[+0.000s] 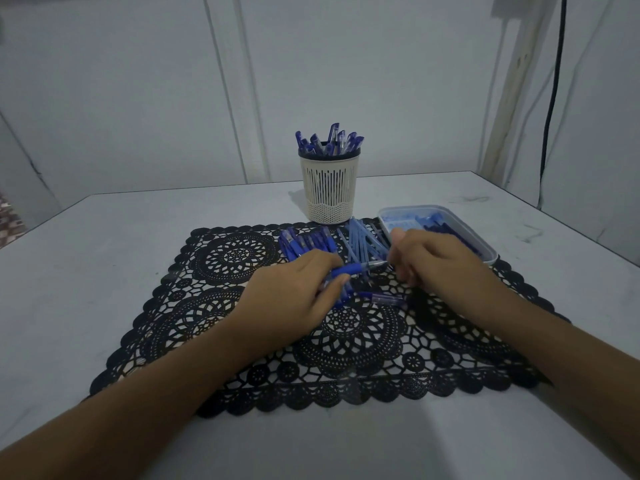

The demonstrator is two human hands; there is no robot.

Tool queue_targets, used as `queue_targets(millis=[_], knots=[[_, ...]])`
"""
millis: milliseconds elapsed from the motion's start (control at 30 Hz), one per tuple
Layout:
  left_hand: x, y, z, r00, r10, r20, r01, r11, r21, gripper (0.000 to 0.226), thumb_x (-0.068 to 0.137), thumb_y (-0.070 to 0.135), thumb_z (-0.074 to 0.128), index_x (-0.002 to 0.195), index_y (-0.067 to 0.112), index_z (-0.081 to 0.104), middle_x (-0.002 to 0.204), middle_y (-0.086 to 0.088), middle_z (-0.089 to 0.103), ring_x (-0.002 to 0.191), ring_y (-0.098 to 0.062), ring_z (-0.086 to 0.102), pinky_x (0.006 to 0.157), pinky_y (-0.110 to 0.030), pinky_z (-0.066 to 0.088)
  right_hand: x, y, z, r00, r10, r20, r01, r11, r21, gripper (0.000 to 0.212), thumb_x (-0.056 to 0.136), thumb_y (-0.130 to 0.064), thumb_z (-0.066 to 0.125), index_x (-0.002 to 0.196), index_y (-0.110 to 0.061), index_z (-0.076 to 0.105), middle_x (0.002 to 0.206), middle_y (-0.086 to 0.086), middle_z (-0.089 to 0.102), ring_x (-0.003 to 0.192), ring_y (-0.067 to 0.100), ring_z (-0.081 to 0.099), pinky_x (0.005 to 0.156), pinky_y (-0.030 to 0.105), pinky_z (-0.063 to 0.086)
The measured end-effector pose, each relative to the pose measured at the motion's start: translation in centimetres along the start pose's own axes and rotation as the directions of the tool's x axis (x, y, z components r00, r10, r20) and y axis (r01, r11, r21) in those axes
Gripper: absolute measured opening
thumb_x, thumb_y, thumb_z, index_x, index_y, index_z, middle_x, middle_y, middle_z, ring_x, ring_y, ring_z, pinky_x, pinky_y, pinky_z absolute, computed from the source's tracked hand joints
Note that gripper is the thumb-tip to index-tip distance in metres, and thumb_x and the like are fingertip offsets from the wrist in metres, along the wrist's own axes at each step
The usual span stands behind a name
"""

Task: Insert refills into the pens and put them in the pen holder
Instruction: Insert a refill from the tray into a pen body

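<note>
Head view: left hand (298,296) grips blue pen (353,269) over the middle of the mat (346,344), tip toward right hand (429,258). Right hand's fingers are curled; can't tell if it holds anything. Pen holder (330,188) stands at mat's far edge, pens inside. Loose pens (308,242) and refills (367,237) lie just in front of it. Tray (490,252) at mat's far right corner.

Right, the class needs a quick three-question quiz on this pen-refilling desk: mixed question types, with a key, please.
1. True or false: the pen holder is empty.
2. The loose refills lie: A in the holder; B on the black mat; C on the floor.
3. Which hand grips the barrel of the blue pen?
Key: 1 false; 2 B; 3 the left hand.
</note>
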State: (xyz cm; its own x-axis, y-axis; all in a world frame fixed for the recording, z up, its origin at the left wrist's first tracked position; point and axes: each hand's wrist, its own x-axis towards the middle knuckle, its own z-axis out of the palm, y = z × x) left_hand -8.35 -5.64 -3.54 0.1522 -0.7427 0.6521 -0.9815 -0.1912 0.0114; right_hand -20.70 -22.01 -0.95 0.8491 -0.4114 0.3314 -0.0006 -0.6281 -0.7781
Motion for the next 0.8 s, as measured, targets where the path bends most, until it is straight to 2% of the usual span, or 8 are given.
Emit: queue_targets(millis=[67,167,267,433,567,633,733,800], knots=[[0.0,0.0,0.1,1.0,0.031,-0.004,-0.031,0.999,0.006,0.032,0.093,0.035,0.04,0.099,0.013,0.062,0.076,0.006,0.061,0.052,-0.008,0.053,0.038,-0.026,0.043,-0.1,-0.1,0.3,0.994,-0.001,0.106,0.001,1.0,-0.003,0.051,0.079,-0.058,0.035,0.071,-0.016,0.063,0.055,-0.009,0.057,0.052,0.001,0.05,0.05,0.01,0.039],[0.0,0.1,0.0,0.997,0.082,-0.004,-0.082,0.996,0.033,0.035,0.094,0.034,0.038,0.1,0.012,0.064,0.075,0.006,0.061,0.052,-0.009,0.054,0.038,-0.025,0.041,0.0,0.1,0.6,0.983,-0.023,0.181,0.017,0.999,0.035,0.035,0.089,-0.038,0.046,0.071,-0.013,0.062,0.051,-0.008,0.056,0.047,0.001,0.047,0.049,0.01,0.039],[-0.1,0.0,0.0,0.996,0.086,-0.005,-0.086,0.996,0.016,0.036,0.094,0.034,0.037,0.098,0.014,0.066,0.076,0.008,0.064,0.053,-0.009,0.056,0.037,-0.024,0.041,0.0,0.3,0.6,0.98,-0.038,0.198,0.028,0.998,0.053,0.024,0.088,-0.028,0.054,0.074,-0.012,0.062,0.051,-0.01,0.056,0.045,-0.002,0.046,0.048,0.011,0.039],[-0.1,-0.2,0.1,0.999,0.038,0.003,-0.038,0.999,-0.019,0.032,0.092,0.033,0.039,0.094,0.018,0.067,0.072,0.011,0.065,0.053,-0.003,0.054,0.043,-0.015,0.036,0.0,0.5,0.7,0.981,-0.087,0.172,0.071,0.993,0.095,0.004,0.082,-0.024,0.065,0.079,-0.023,0.062,0.058,-0.014,0.057,0.054,-0.003,0.05,0.053,0.011,0.042],[0.0,-0.3,0.2,0.999,0.035,0.013,-0.035,0.999,-0.017,0.033,0.092,0.034,0.039,0.095,0.017,0.067,0.076,0.011,0.066,0.055,-0.003,0.056,0.043,-0.015,0.037,0.0,0.2,0.7,0.986,-0.077,0.147,0.079,0.997,-0.01,0.033,0.081,-0.05,0.046,0.073,-0.022,0.061,0.061,-0.006,0.059,0.054,-0.003,0.052,0.053,0.01,0.041],[-0.1,-0.3,0.3,0.999,0.031,0.027,-0.031,0.999,-0.015,0.035,0.093,0.035,0.038,0.097,0.017,0.067,0.078,0.011,0.066,0.055,-0.003,0.055,0.042,-0.015,0.038,0.0,0.3,0.6,0.982,-0.075,0.172,0.087,0.994,-0.067,0.028,0.087,-0.043,0.047,0.071,-0.024,0.06,0.059,-0.007,0.059,0.053,-0.004,0.052,0.053,0.009,0.04],[0.0,-0.4,0.3,0.999,0.013,0.039,-0.012,1.0,-0.011,0.035,0.092,0.036,0.038,0.098,0.018,0.067,0.08,0.012,0.067,0.058,-0.002,0.057,0.044,-0.015,0.039,0.0,0.8,0.6,0.975,-0.104,0.196,0.111,0.993,-0.027,0.006,0.086,-0.024,0.06,0.082,-0.029,0.058,0.068,-0.01,0.057,0.06,-0.003,0.05,0.057,0.011,0.041],[0.0,-0.5,0.4,0.999,0.009,0.039,-0.009,1.0,-0.011,0.034,0.092,0.036,0.039,0.098,0.018,0.067,0.082,0.012,0.067,0.06,-0.003,0.059,0.044,-0.017,0.042,0.0,1.0,0.8,0.976,-0.117,0.184,0.115,0.993,0.022,0.011,0.083,-0.024,0.064,0.087,-0.031,0.056,0.069,-0.012,0.054,0.061,-0.004,0.049,0.059,0.013,0.042]])
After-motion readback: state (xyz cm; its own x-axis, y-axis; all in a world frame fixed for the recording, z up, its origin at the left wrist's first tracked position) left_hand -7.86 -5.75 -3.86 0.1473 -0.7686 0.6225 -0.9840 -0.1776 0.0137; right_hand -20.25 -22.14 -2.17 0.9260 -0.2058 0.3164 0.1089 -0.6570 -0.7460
